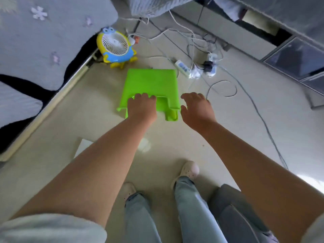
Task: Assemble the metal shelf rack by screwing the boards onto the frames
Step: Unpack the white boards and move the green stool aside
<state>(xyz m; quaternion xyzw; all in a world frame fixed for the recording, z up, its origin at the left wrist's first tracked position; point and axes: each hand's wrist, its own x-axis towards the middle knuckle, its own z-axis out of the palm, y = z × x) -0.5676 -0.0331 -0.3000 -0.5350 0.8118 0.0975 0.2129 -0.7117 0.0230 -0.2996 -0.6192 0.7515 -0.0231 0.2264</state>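
Reaching down over the pale floor (87,106), we have our left hand (141,107) on the near edge of a bright green plastic stool (150,85), its fingers (144,96) curled over the rim of the seat and gripping it. Our right hand (197,111) hangs just beside the stool's right side, not touching it — its fingers (190,97) spread apart and loosely bent, holding nothing. The stool stands on the floor ahead of our feet, one green leg showing below the seat between the two hands.

We cannot find the metal shelf rack, its boards or its frames anywhere in the view — the only thing in hand is the stool. A flat white panel corner (82,146) lies on the floor under our left forearm; what it belongs to we cannot tell.

Beyond the stool, a small yellow-and-blue cartoon fan (114,45) sits on the floor beside a grey patterned sofa (43,41). To the right of the fan, a white power strip (182,68) lies among a tangle of white and grey cables (192,41). A low grey cabinet (245,34) runs along the far right. Below, our light jeans (140,216) and pale clogs (190,170) show, with a dark grey cushion (233,211) beside our right leg.
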